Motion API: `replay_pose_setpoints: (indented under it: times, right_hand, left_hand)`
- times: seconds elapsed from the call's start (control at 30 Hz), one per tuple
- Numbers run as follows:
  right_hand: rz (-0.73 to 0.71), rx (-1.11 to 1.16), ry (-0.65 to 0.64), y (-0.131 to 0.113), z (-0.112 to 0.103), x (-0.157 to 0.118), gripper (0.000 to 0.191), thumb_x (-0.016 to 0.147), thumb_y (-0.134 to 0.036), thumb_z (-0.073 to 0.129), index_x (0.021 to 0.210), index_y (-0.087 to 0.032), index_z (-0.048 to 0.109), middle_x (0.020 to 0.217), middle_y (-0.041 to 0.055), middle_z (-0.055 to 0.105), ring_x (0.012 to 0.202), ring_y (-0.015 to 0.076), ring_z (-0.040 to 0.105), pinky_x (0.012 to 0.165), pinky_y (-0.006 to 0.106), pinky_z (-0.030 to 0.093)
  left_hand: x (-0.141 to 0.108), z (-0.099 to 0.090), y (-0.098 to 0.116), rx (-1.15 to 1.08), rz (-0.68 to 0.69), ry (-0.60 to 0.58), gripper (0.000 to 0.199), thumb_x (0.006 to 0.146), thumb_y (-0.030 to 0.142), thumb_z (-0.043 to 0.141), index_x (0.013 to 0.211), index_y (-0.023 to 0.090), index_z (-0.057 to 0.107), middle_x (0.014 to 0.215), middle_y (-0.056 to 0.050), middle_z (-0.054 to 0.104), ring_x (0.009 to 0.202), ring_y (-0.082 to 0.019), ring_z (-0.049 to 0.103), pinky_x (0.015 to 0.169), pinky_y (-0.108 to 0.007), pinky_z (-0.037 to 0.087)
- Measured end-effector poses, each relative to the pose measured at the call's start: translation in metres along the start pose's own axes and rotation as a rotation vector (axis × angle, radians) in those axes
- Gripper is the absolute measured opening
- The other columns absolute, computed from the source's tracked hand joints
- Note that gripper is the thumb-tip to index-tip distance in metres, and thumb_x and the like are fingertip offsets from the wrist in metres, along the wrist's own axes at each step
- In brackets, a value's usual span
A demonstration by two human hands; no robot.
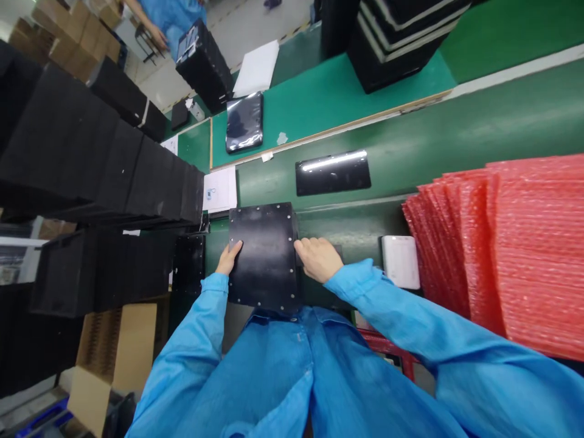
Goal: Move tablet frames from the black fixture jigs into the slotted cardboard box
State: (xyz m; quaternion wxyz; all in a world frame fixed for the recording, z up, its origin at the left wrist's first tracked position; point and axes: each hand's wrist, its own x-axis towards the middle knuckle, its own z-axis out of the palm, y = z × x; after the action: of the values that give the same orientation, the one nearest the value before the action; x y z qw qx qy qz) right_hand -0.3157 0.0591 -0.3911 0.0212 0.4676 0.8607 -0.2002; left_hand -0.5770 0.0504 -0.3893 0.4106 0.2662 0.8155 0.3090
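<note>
Two bare hands clamp a black riveted panel from opposite sides, at the near edge of a green conveyor belt; the left hand and right hand each press fingers together against its edges, with a white box and red bubble-wrap bags to the right

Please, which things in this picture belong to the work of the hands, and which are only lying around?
In the work: left hand, right hand, black riveted square panel between them.

Lying around: glossy black panel on the green belt, red bubble-wrap bags, white box, stacked black boxes.
</note>
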Motion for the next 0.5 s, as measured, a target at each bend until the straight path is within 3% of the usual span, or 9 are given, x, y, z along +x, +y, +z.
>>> replay_pose_setpoints:
  times: [0.07,0.17,0.23,0.3,0.33,0.4,0.5]
  right_hand:
    - [-0.066,-0.040,-0.060,-0.001,-0.007,0.001,0.024,0.073,-0.008,0.052,0.096,-0.011,0.057,0.088,0.0164,0.063,0.083,0.0269,0.061,0.068,0.033,0.034]
    - [-0.078,-0.024,-0.065,0.007,-0.004,0.004,0.026,0.070,-0.011,0.055,0.096,-0.011,0.059,0.087,0.0169,0.065,0.081,0.0268,0.062,0.065,0.032,0.035]
    - [-0.077,0.082,-0.090,0.020,0.005,0.011,0.024,0.070,-0.014,0.055,0.093,-0.012,0.060,0.083,0.0137,0.066,0.075,0.0248,0.062,0.063,0.030,0.036]
    - [-0.078,0.267,-0.155,0.037,0.021,0.021,0.021,0.069,-0.018,0.056,0.089,-0.015,0.062,0.079,0.0089,0.067,0.070,0.0224,0.061,0.061,0.028,0.038]
    - [-0.047,0.351,-0.169,0.046,0.032,0.026,0.021,0.069,-0.020,0.056,0.089,-0.016,0.063,0.077,0.0074,0.067,0.069,0.0220,0.061,0.062,0.028,0.040]
    - [0.104,0.449,-0.089,0.060,0.057,0.034,0.027,0.071,-0.024,0.057,0.095,-0.016,0.064,0.081,0.0084,0.068,0.074,0.0239,0.063,0.066,0.030,0.045]
    - [0.292,0.458,0.242,0.062,0.092,0.031,0.043,0.077,-0.034,0.055,0.113,-0.010,0.060,0.106,0.0179,0.067,0.098,0.0310,0.061,0.081,0.040,0.049]
  left_hand:
    - [-0.019,0.010,0.001,0.145,0.178,0.003,0.048,0.068,0.036,0.077,0.110,0.015,0.066,0.128,-0.015,0.060,0.137,-0.035,0.036,0.116,-0.045,0.024]
    - [-0.066,0.048,-0.004,0.530,0.535,-0.083,0.090,0.053,0.036,0.085,0.134,0.017,0.049,0.152,-0.016,0.032,0.144,-0.042,0.008,0.114,-0.062,0.002]
    - [-0.098,0.075,-0.003,0.694,0.624,-0.176,0.096,0.056,0.030,0.081,0.142,0.018,0.039,0.157,-0.016,0.018,0.143,-0.046,-0.001,0.108,-0.070,-0.007]
    - [-0.121,0.084,0.005,0.704,0.608,-0.217,0.094,0.062,0.021,0.072,0.146,0.022,0.032,0.159,-0.013,0.010,0.143,-0.046,-0.005,0.106,-0.073,-0.007]
    - [-0.127,0.079,0.011,0.663,0.593,-0.229,0.094,0.063,0.018,0.068,0.147,0.025,0.029,0.160,-0.011,0.008,0.143,-0.045,-0.007,0.107,-0.072,-0.005]
    - [-0.129,0.050,0.025,0.512,0.590,-0.269,0.095,0.062,0.015,0.061,0.149,0.027,0.025,0.160,-0.007,0.009,0.145,-0.040,-0.002,0.113,-0.066,0.002]
    - [-0.107,-0.014,0.037,0.199,0.616,-0.309,0.092,0.062,0.014,0.054,0.148,0.024,0.027,0.157,-0.007,0.024,0.144,-0.032,0.021,0.118,-0.050,0.020]
